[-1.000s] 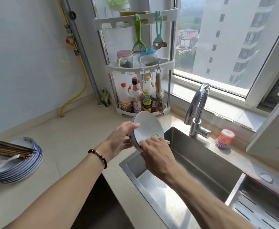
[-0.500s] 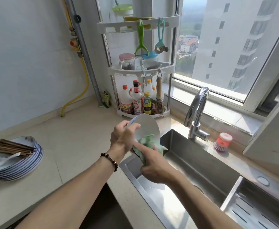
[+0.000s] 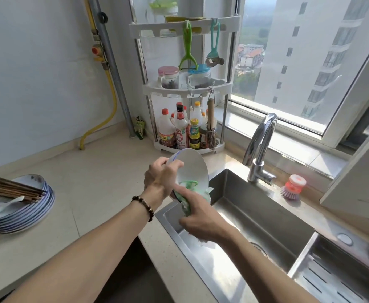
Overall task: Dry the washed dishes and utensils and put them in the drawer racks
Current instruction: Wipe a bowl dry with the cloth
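Bowl [image 3: 190, 169] sits tilted above the near-left corner of the sink [image 3: 266, 217], your left hand [image 3: 158, 179] gripping its rim, thumb hooked over the edge. Your right hand [image 3: 201, 217] clutches a green cloth [image 3: 187, 194] against the bowl's lower side. Turn the bowl against the cloth, reach inside too, and keep the rim grip firm since wet glaze probably slips. Sauce bottles [image 3: 182, 132] on the rack carry labels too small to read
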Demonstrator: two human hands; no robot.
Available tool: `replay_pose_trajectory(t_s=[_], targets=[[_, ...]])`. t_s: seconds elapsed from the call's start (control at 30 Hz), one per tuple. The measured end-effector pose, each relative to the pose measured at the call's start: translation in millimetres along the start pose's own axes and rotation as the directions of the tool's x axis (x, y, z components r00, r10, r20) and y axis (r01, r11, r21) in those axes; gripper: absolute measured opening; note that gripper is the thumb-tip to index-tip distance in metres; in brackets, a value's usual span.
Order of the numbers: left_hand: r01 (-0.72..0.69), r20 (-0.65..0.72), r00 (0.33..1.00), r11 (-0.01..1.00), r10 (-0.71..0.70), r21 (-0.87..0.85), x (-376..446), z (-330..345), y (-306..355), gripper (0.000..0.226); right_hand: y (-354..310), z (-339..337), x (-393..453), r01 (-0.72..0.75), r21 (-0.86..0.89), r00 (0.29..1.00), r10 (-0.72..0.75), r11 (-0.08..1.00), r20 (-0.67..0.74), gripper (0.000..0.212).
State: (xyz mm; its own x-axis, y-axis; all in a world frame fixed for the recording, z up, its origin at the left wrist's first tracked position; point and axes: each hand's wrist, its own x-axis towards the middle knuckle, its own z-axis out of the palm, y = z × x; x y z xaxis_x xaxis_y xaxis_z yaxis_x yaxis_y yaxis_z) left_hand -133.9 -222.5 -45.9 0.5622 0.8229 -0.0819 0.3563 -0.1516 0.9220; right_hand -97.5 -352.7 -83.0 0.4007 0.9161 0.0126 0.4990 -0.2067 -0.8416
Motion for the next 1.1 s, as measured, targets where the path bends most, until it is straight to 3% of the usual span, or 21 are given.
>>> replay_pose_trajectory(t_s=[0.07,0.1,0.13,0.2,0.33,0.43,0.57,0.67,0.73,0.8,0.83,0.87,0.93,1.0,1.03,1.1], targets=[[0.037,0.214,0.976,0.999,-0.041,0.021,11,-13,3,0.04,19,-9,-4,0.153,-0.379,0.987,-0.16,0.913,0.013,0.087],[0.053,0.316,0.946,0.997,-0.068,0.054,15,-19,7,0.04,30,-12,-4,0.215,-0.589,0.968,-0.248,0.779,0.025,0.085],[0.066,0.389,0.917,0.994,-0.093,0.083,18,-23,10,0.042,40,-15,-4,0.224,-0.716,0.955,-0.296,0.661,0.026,0.081],[0.122,0.426,0.893,0.989,-0.145,0.082,21,-24,15,0.05,50,-20,-1,0.194,-0.79,0.936,-0.35,0.581,-0.027,0.07],[0.243,0.436,0.884,0.963,-0.169,-0.12,17,-15,11,0.067,44,-29,5,0.172,-0.803,0.876,-0.462,0.57,-0.141,0.046],[0.144,0.333,0.943,0.907,-0.005,-0.396,4,-1,0,0.059,20,-23,8,0.122,-0.711,0.856,-0.436,0.692,-0.278,0.03],[0.039,0.164,0.985,0.865,0.051,-0.5,-14,16,-4,0.043,-3,-5,9,0.11,-0.578,0.795,-0.42,0.809,-0.437,0.026],[0.012,0.119,0.992,0.896,0.045,-0.444,-6,9,-4,0.037,4,-4,1,0.173,-0.495,0.896,-0.345,0.852,-0.281,0.059],[0.001,0.121,0.991,0.922,0.05,-0.387,1,2,-7,0.044,17,-18,0,0.242,-0.623,0.924,-0.372,0.743,-0.084,0.071],[-0.038,0.109,0.991,0.943,0.078,-0.33,4,-2,-9,0.035,24,-33,3,0.273,-0.725,0.933,-0.358,0.632,0.039,0.077],[-0.063,0.093,0.991,0.949,0.095,-0.308,4,-2,-7,0.027,21,-36,6,0.252,-0.696,0.949,-0.313,0.673,0.042,0.079],[-0.081,0.069,0.992,0.955,0.105,-0.286,3,-1,-5,0.025,12,-34,8,0.206,-0.594,0.971,-0.239,0.778,0.023,0.077],[-0.135,0.034,0.988,0.959,0.148,-0.249,1,1,-4,0.031,-9,-23,8,0.078,-0.176,0.997,-0.076,0.981,0.018,0.065],[-0.182,0.057,0.979,0.963,0.197,-0.198,2,2,-4,0.035,-17,-17,4,0.062,0.034,0.996,-0.064,0.997,0.054,0.07],[-0.192,0.082,0.975,0.966,0.208,-0.171,3,1,-5,0.033,-12,-18,1,0.07,-0.008,0.995,-0.069,0.998,0.074,0.079],[-0.177,0.118,0.974,0.973,0.195,-0.149,5,-2,-5,0.023,11,-26,3,0.141,-0.386,0.989,-0.112,0.912,0.096,0.092]])
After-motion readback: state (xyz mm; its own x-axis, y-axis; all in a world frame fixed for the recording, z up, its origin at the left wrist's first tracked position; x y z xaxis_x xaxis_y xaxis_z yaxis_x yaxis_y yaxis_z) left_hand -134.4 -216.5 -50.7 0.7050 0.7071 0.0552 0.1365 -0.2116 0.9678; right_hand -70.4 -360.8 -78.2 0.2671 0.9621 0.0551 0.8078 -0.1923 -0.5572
